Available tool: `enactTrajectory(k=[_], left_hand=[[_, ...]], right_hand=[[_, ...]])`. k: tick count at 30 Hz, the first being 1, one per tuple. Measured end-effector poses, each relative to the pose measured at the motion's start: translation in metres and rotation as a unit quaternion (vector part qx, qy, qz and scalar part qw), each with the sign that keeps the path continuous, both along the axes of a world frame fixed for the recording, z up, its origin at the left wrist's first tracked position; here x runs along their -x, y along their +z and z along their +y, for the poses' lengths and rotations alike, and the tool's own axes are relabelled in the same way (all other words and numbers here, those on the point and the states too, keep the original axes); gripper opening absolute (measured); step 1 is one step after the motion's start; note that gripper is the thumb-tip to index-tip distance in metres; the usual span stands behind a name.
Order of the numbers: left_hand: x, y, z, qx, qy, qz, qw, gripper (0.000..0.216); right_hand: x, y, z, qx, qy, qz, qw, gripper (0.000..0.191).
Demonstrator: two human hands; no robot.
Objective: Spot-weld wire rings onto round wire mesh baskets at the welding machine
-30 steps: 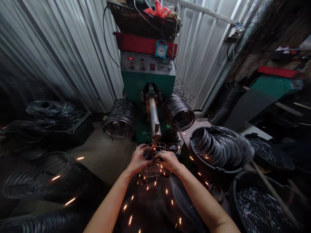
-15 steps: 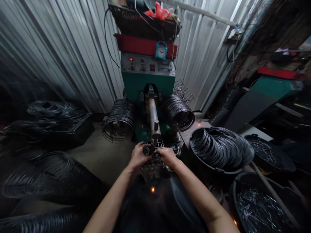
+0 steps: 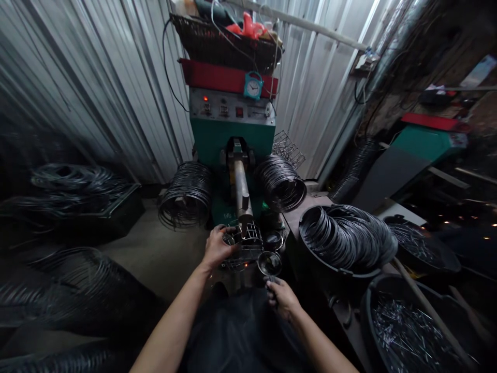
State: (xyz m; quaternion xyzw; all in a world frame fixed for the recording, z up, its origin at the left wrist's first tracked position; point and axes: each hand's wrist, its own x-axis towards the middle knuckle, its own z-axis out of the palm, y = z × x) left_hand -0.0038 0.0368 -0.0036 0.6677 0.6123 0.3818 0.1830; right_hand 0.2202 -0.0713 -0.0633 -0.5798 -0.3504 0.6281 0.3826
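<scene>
A small round wire cage [image 3: 245, 243] sits under the metal arm [image 3: 241, 192] of a green welding machine [image 3: 232, 135]. My left hand [image 3: 216, 247] grips the cage's left rim with curled fingers. My right hand [image 3: 281, 297] is lower and nearer to me, over my dark apron [image 3: 240, 331]. Its fingers are closed on the stem of a small wire ring [image 3: 269, 263] that stands up beside the cage. A faint spark glows at the cage's base.
Coils of wire [image 3: 187, 194] hang left and right [image 3: 280, 182] of the machine. A black tub of wire rings [image 3: 345, 239] stands at the right, with a tub of short rods [image 3: 411, 331] nearer. More wire coils [image 3: 73, 182] lie on the left floor. Corrugated metal walls stand behind.
The shower of sparks has stopped. My right hand left the cage and drew back toward me, now holding a small wire ring. My left hand stayed on the cage.
</scene>
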Motion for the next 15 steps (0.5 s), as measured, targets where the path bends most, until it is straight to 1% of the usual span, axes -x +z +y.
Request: enactTrajectory(k=[1,2,5,9,12,15], left_hand=[[0.001,-0.002,0.003,-0.001,0.006,-0.005,1.000,0.054],[0.002,-0.004,0.005,0.000,0.012,-0.008,1.000,0.054],[0.003,-0.009,0.010,0.013,0.027,-0.016,0.999,0.055],[0.003,-0.011,0.012,0.023,0.028,-0.008,0.999,0.057],[0.002,-0.013,0.014,0.024,0.032,-0.007,0.999,0.057],[0.004,-0.016,0.016,0.024,0.021,-0.011,0.999,0.059]], right_hand=[[-0.002,-0.002,-0.003,0.039,-0.033,0.048,0.998,0.021],[-0.004,-0.003,-0.005,0.063,-0.061,0.087,0.992,0.022],[-0.007,0.002,-0.006,0.084,-0.097,0.154,0.980,0.025],[-0.009,0.005,-0.005,0.098,-0.135,0.206,0.964,0.027],[-0.011,0.002,-0.005,0.098,-0.151,0.223,0.958,0.027],[-0.016,-0.003,-0.004,0.111,-0.155,0.243,0.951,0.024]])
